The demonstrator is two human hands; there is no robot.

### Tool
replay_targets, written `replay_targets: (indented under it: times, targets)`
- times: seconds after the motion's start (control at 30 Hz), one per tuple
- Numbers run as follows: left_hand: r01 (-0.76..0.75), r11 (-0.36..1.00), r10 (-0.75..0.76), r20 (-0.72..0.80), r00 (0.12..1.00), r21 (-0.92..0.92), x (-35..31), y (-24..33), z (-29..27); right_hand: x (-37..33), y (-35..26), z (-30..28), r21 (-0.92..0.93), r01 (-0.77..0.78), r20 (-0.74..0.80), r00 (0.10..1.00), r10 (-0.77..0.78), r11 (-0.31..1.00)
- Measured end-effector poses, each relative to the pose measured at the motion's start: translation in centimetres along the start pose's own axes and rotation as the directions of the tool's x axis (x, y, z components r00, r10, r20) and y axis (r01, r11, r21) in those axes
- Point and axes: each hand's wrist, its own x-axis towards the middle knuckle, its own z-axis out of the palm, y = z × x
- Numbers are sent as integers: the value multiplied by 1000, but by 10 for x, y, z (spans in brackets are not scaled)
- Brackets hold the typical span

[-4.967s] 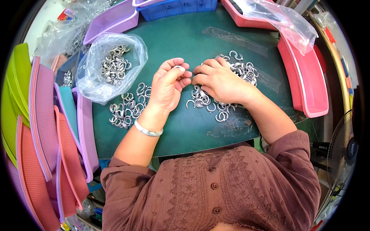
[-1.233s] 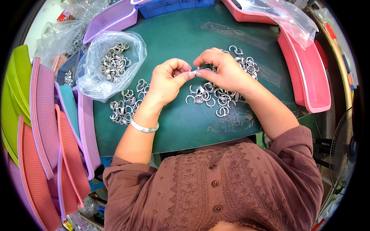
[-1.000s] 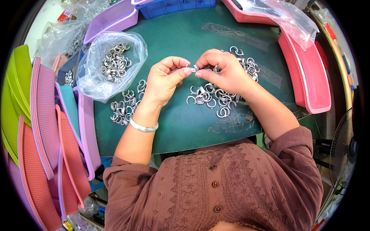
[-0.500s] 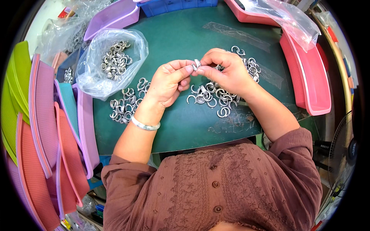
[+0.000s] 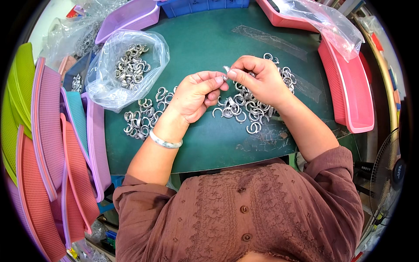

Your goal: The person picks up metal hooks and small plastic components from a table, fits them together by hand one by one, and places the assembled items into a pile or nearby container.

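Note:
Above the middle of the green table, my left hand (image 5: pixel 195 97) and my right hand (image 5: pixel 261 81) meet fingertip to fingertip. Both are closed in a pinch on a small silver metal hoop (image 5: pixel 226 69), mostly hidden by the fingers; I cannot tell whether it is one piece or two. A loose pile of silver open hoops (image 5: pixel 251 107) lies under and beside my right hand. A smaller pile of similar hoops (image 5: pixel 142 120) sits left of my left wrist, which wears a pale bangle (image 5: pixel 165 142). Beyond it, a transparent plastic bag (image 5: pixel 102 87) stands open with more hoops (image 5: pixel 131 65) inside.
Pink trays (image 5: pixel 349 96) edge the table on the right, with a plastic sheet (image 5: pixel 318 17) draped over them. A purple tray (image 5: pixel 126 19) and a blue crate (image 5: pixel 205 5) stand at the far side. Stacked coloured baskets (image 5: pixel 50 126) crowd the left. A fan (image 5: pixel 386 170) is at right.
My fingertips have shifted slightly right and the hoop has turned between them. My right hand's pinch now sits a little higher than the left's. The piles look the same.

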Motion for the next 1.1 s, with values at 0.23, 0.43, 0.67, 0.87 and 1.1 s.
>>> replay_targets:
  times: [0.23,0.43,0.67,0.87,1.1]
  targets:
    - [-8,1000,8,-30,1000,25,0,-2,0,0,1,0,-32,169,18,986,-168,985]
    - [-13,998,16,-54,998,54,0,-2,2,0,1,0,-85,215,14,977,-214,973]
    - [-46,997,51,-82,995,63,-1,-2,3,2,0,-4,-204,341,23,939,-344,918]
    - [-70,995,77,-93,993,70,0,-3,3,5,-1,-4,-286,441,37,892,-450,851]
    - [-76,993,85,-92,992,92,1,-4,3,5,-3,-3,-366,488,51,861,-507,792]
